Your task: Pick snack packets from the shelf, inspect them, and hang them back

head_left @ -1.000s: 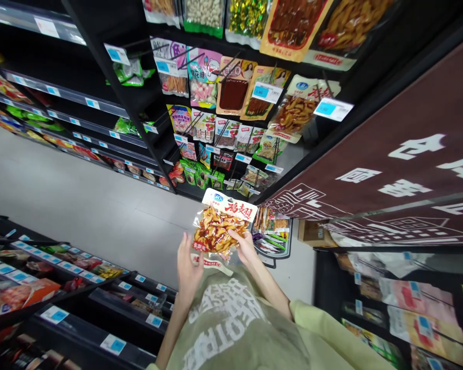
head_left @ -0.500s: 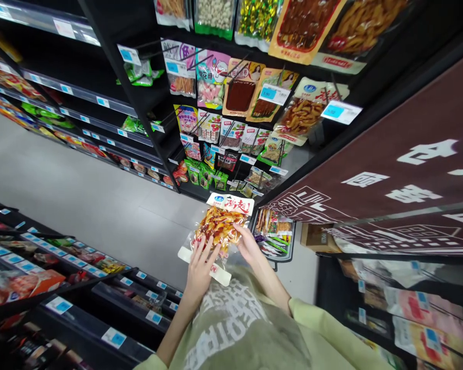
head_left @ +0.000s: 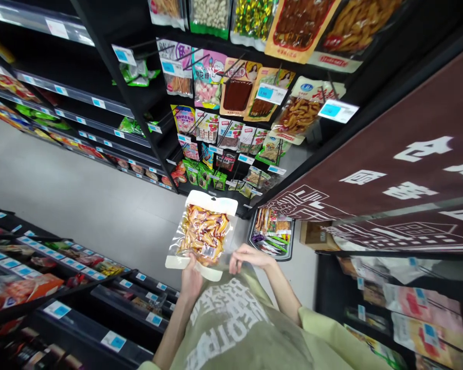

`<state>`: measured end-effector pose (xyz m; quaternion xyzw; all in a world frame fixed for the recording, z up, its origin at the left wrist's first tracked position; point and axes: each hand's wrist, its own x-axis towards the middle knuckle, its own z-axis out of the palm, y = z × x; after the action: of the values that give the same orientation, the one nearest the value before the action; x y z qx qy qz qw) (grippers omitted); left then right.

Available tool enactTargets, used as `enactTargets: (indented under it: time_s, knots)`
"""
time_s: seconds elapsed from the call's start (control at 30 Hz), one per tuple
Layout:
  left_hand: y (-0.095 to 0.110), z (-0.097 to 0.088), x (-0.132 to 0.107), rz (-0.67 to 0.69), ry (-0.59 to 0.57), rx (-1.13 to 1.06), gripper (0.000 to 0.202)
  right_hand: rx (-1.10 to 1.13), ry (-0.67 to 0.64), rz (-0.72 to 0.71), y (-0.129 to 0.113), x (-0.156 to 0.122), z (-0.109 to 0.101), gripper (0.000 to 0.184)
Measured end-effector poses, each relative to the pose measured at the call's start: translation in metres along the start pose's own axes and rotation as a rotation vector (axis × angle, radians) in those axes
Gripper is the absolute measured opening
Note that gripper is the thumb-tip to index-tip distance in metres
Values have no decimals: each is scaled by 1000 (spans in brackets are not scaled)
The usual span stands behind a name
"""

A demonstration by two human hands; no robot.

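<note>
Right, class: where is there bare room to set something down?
Widest: the floor left of the held packet, between far shelving and near display racks; a smaller floor patch lies right of the basket. Crowded: the basket itself and the hanging packets.

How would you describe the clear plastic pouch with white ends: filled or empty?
Filled: glossy brown pieces show through the pouch, taking up most of its middle.

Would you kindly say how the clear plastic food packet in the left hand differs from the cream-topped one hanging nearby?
The held packet shows a plain white top; the hanging packet, blue and red print. The left hand grips the held packet, not the hanging packet. Both contain glossy brown food.
</note>
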<state>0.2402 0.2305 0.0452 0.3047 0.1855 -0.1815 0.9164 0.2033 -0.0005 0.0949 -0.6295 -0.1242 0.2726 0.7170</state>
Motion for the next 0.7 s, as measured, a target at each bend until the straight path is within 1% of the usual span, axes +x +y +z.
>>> enactTargets:
  time_s: [0.03, 0.07, 0.1, 0.17, 0.23, 0.27, 0.3, 0.33, 0.37, 0.5, 0.6, 0.7]
  knots:
    - [2, 1, -2, -6, -20, -8, 22, 16, 41, -12, 2, 0, -1, 51]
    - [3, 1, -3, 0, -45, -10, 23, 50, 120, -50, 3, 3, 0, 48]
    - [3, 2, -4, 12, -65, -9, 26, 98, 224, -107, 4, 8, 2, 46]
    - [-1, 0, -5, 17, -109, 8, 35, 225, 477, -248, 5, 23, 7, 43]
    - [-5, -2, -7, -13, -142, 49, 42, 353, 728, -366, 3, 39, 12, 37]
    - [-7, -4, -8, -28, -150, 77, 44, 406, 830, -397, 2, 46, 14, 34]
    - [-8, -5, -9, -35, -150, 108, 46, 448, 904, -410, 2, 51, 14, 33]
    - [-8, -6, -9, -33, -145, 141, 47, 476, 953, -413, 1, 54, 14, 32]
    - [-8, -6, -10, -23, -136, 175, 46, 491, 976, -411, 1, 55, 12, 32]
    - [-3, -2, -9, 31, -142, 297, 40, 480, 990, -432, 3, 50, 6, 30]
    - [0, 3, -6, 86, -134, 337, 41, 388, 1021, -449, 4, 44, 4, 32]
    - [4, 7, -4, 140, -114, 327, 46, 272, 1056, -463, 4, 41, 3, 32]
